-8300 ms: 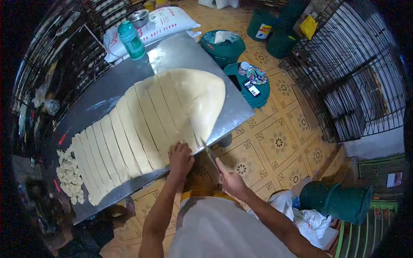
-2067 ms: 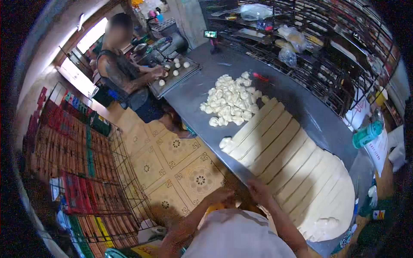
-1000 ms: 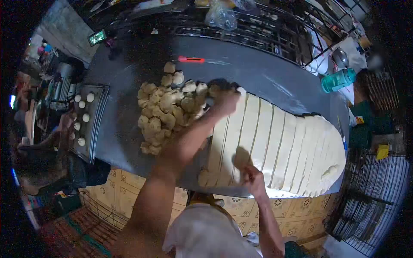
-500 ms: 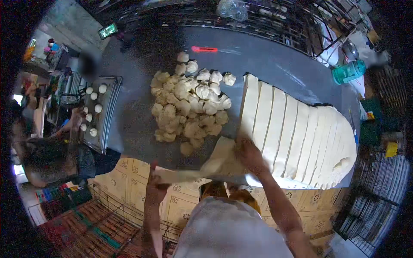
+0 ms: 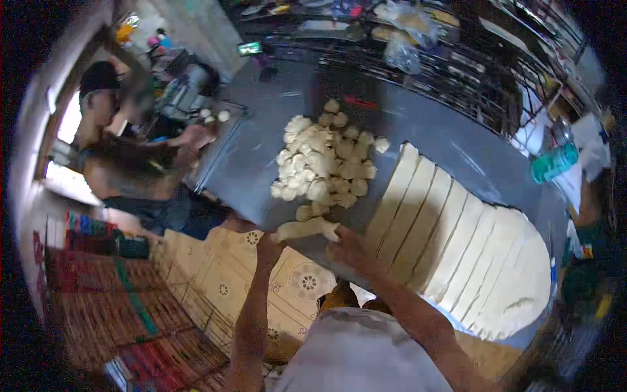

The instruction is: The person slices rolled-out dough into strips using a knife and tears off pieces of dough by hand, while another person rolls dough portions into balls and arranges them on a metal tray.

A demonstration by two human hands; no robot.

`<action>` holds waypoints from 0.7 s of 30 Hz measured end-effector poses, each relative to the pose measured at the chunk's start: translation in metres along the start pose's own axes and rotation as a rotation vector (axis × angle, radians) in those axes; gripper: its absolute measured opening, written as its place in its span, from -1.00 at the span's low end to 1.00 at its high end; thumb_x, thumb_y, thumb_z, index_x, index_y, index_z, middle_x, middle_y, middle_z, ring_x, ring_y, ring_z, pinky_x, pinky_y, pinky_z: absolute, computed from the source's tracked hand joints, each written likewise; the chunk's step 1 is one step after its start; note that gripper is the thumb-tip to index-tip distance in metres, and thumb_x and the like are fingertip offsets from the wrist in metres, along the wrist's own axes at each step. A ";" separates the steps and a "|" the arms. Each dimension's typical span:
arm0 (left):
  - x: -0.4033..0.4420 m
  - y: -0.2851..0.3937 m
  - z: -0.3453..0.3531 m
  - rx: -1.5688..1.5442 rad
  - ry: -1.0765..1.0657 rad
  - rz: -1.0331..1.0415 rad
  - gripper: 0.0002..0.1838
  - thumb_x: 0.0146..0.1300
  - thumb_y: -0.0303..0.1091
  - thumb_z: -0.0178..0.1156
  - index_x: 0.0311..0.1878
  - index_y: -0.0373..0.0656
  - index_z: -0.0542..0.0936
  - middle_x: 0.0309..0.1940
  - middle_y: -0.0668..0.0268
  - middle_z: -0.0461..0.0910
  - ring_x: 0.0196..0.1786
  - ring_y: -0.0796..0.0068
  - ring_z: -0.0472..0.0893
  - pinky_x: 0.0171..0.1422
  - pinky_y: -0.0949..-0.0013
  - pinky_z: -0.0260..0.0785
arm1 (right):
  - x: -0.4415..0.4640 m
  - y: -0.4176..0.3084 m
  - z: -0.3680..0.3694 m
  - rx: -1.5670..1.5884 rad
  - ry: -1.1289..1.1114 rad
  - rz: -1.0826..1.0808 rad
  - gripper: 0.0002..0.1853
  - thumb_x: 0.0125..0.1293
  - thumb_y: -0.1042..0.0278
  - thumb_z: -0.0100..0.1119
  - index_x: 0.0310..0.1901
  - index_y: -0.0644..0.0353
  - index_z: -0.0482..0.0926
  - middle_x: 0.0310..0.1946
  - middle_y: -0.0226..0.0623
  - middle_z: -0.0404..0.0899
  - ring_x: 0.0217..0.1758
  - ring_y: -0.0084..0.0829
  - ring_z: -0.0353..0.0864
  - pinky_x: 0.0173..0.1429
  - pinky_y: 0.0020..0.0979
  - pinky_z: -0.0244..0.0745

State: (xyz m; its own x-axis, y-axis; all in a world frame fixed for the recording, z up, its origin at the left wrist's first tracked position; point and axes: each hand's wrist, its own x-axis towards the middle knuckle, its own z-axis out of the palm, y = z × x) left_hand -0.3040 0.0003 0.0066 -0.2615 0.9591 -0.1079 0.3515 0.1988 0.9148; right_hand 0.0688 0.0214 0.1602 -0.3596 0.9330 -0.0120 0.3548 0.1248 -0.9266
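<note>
A rolled-up strip of pale dough (image 5: 305, 228) stretches between my hands at the near edge of the table. My left hand (image 5: 268, 248) is closed around its left end, and my right hand (image 5: 347, 248) grips its right end. Just beyond the strip lies a heap of small dough pieces (image 5: 320, 166). To the right of my right hand a large flat sheet of dough (image 5: 467, 242) is cut into long strips, partly in shadow.
A red cutter (image 5: 360, 102) lies behind the heap on the dark table (image 5: 431, 124). A teal bottle (image 5: 555, 163) stands at the far right. At left, a co-worker (image 5: 130, 157) reaches over a tray with round dough balls (image 5: 224, 115). Stacked racks (image 5: 111, 294) stand lower left.
The dough strip, which hung long between my hands, is now short and thick. My hands have come closer together. The view has swung left, showing more of the co-worker.
</note>
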 end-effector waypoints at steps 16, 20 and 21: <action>-0.151 0.177 0.082 -0.058 -0.300 -0.279 -0.65 0.38 -0.26 0.39 0.15 -0.21 0.66 -0.24 0.27 0.73 -0.31 0.51 0.64 -0.27 0.44 0.49 | -0.085 0.039 -0.164 -0.720 -0.132 -0.169 -0.29 0.28 -0.02 0.33 0.37 0.23 0.44 -0.05 -0.18 0.66 -0.21 -0.19 0.65 -0.17 -0.16 0.58; -0.137 0.116 0.102 0.444 -0.194 0.662 -0.62 0.42 -0.17 0.33 0.16 -0.20 0.67 -0.03 0.18 0.72 -0.31 0.42 0.69 -0.28 0.34 0.52 | -0.116 0.049 -0.087 -0.696 -0.147 -0.421 -0.29 0.32 -0.06 0.35 0.41 0.10 0.42 -0.04 -0.18 0.66 -0.11 -0.05 0.67 -0.04 -0.10 0.57; -0.134 0.119 0.095 0.439 -0.190 0.660 -0.62 0.42 -0.17 0.33 0.16 -0.20 0.67 -0.03 0.18 0.72 -0.31 0.42 0.69 -0.28 0.34 0.52 | -0.079 -0.026 -0.021 -0.471 -0.183 -0.377 -0.34 0.34 -0.03 0.34 0.39 0.09 0.45 -0.02 -0.16 0.65 -0.07 -0.06 0.67 0.01 -0.11 0.56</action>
State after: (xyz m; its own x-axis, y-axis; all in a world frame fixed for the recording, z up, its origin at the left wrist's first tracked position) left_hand -0.1417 -0.0852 0.0925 0.2653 0.9163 0.3000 0.7106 -0.3962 0.5815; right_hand 0.1060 -0.0487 0.1926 -0.6613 0.7281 0.1803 0.5017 0.6081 -0.6153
